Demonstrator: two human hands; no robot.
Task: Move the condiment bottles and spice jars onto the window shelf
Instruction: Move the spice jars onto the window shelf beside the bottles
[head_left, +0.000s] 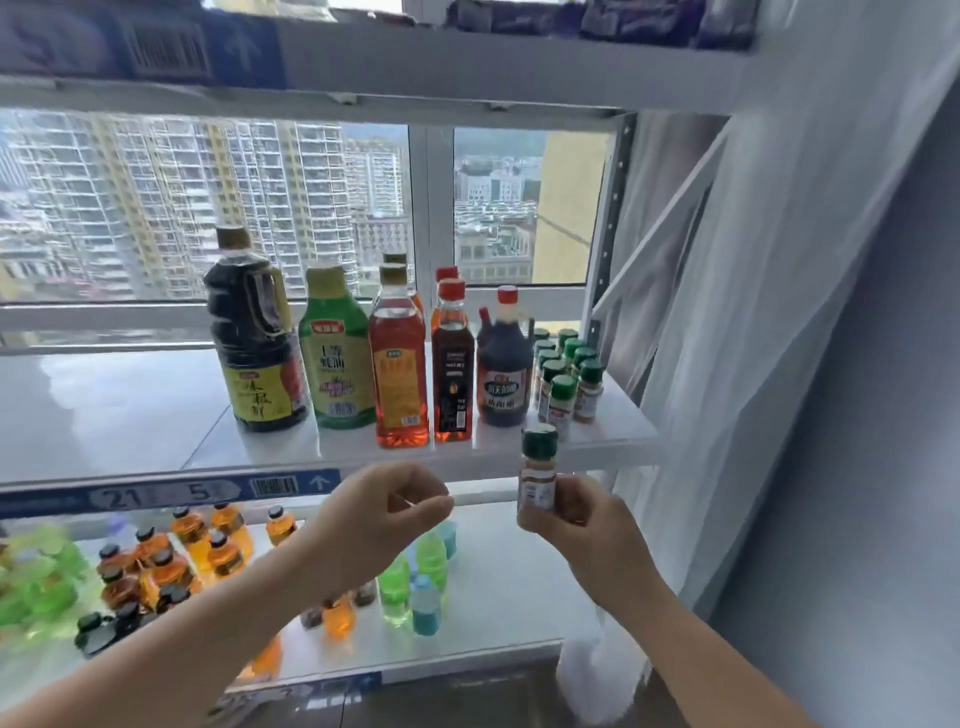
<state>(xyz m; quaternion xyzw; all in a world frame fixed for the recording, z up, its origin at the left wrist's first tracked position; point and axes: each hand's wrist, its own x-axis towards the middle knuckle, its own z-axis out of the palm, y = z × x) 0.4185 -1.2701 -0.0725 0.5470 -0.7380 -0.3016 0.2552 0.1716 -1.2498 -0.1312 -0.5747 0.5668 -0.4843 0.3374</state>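
My right hand (582, 525) grips a small spice jar (538, 470) with a green cap, held upright just below the front edge of the white window shelf (270, 447). My left hand (384, 512) hovers beside it, fingers curled shut and pinched, nothing visible in them. On the shelf stand a dark soy bottle (254, 338), a green bottle (335, 353), an orange oil bottle (399, 364), a dark slim bottle (453, 374), a round dark bottle (505, 369) and several green-capped spice jars (569, 382) at the right end.
The lower shelf (509, 582) holds several orange, green and blue drink bottles (171, 561). A white curtain (753, 312) hangs at the right. A metal upright (605, 249) bounds the shelf's right side. An upper shelf (415, 67) runs overhead.
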